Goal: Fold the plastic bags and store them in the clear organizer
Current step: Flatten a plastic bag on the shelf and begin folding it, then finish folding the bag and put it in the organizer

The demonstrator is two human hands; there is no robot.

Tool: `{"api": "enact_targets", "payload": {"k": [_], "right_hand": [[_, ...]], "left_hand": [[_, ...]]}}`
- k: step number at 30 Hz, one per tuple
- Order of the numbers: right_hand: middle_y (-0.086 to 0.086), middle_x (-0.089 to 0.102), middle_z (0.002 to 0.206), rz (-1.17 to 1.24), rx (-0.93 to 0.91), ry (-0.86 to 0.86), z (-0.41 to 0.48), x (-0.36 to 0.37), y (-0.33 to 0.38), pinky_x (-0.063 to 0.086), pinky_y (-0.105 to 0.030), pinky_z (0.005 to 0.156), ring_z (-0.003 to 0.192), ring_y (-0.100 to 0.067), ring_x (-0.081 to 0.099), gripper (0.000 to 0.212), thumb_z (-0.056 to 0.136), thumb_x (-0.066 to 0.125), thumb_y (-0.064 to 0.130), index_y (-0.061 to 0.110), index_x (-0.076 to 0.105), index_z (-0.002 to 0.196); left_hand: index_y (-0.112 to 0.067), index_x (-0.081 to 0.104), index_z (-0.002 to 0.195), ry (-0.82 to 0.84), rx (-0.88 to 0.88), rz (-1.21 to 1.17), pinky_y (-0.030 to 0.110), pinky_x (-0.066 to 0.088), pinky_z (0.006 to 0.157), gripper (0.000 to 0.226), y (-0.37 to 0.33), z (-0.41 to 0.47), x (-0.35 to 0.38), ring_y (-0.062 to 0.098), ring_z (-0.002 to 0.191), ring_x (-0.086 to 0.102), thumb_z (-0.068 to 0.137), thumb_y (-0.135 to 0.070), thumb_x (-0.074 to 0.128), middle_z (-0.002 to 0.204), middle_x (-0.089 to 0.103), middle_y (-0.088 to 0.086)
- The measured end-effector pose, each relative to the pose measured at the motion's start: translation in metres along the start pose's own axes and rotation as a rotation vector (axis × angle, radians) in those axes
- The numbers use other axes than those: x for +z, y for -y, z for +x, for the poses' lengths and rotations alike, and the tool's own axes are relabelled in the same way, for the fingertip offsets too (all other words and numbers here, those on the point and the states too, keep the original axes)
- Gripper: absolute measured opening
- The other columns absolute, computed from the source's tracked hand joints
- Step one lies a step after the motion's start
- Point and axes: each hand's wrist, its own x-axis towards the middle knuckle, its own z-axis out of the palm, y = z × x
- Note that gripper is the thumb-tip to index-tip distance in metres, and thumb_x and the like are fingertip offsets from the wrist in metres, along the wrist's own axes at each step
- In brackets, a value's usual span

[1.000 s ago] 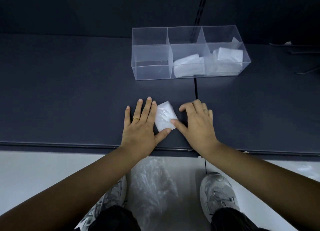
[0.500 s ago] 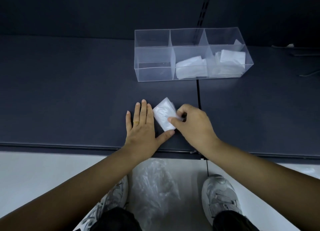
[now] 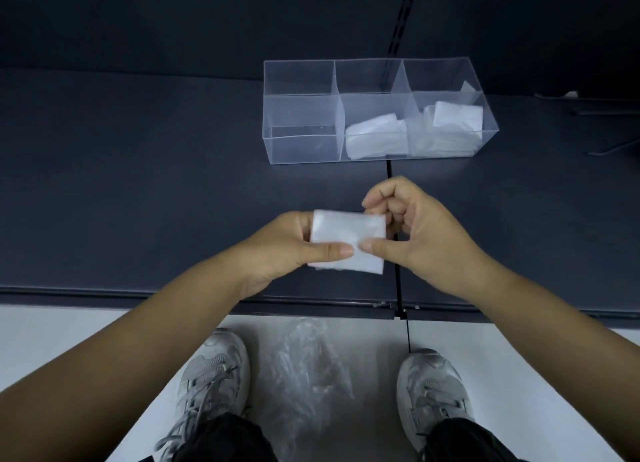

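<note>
Folded bag [image 3: 346, 231]: long axis L-R (held).

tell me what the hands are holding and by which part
A folded plastic bag: the left hand grips its left side, the right hand pinches its right edge.

Both hands pinch folded plastic bag [image 3: 348, 241] above dark table [image 3: 138, 184]: left hand [image 3: 291, 250], right hand [image 3: 412, 229]. Clear organizer [image 3: 301, 146] behind holds folded bags [image 3: 375, 139]. Loose bag [image 3: 304, 368] lies on floor between sneakers [image 3: 214, 371].
</note>
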Motion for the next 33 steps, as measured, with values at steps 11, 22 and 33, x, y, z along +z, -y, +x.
{"api": "enact_targets", "payload": {"k": [11,22,33], "right_hand": [[-0.002,0.063,0.069,0.169,0.235,-0.301,0.037,-0.022,0.008,0.043,-0.013,0.063,0.06,-0.002,0.053,0.019,0.084,0.072,0.017,0.0,0.068,0.078],[-0.003,0.062,0.109,-0.796,0.279,-0.635,0.155,-0.056,-0.025,0.025,-0.031,0.082,0.104,-0.025,0.056,0.018,0.084,0.067,0.034,0.02,0.071,0.094],[0.0,0.047,0.103,-0.771,-0.132,-0.621,0.109,-0.042,-0.007,0.026,-0.024,0.088,0.106,-0.021,0.049,0.023,0.092,0.058,0.034,0.014,0.065,0.1]], "left_hand": [[-0.018,0.073,0.083,-0.401,0.213,-0.029,0.013,0.05,0.07,0.009,0.009,0.012,0.008,0.005,0.069,0.066,0.082,-0.01,0.073,0.077,0.074,-0.002],[-0.018,0.063,0.116,-0.49,0.436,1.039,0.029,0.022,0.106,0.028,0.078,0.001,0.017,0.015,0.125,0.039,0.09,-0.031,0.062,0.129,0.054,-0.001],[-0.015,0.043,0.143,-0.378,0.348,1.393,0.042,0.018,0.115,0.059,0.082,-0.007,0.007,0.02,0.142,0.03,0.096,-0.049,0.029,0.152,0.037,0.003]]}}
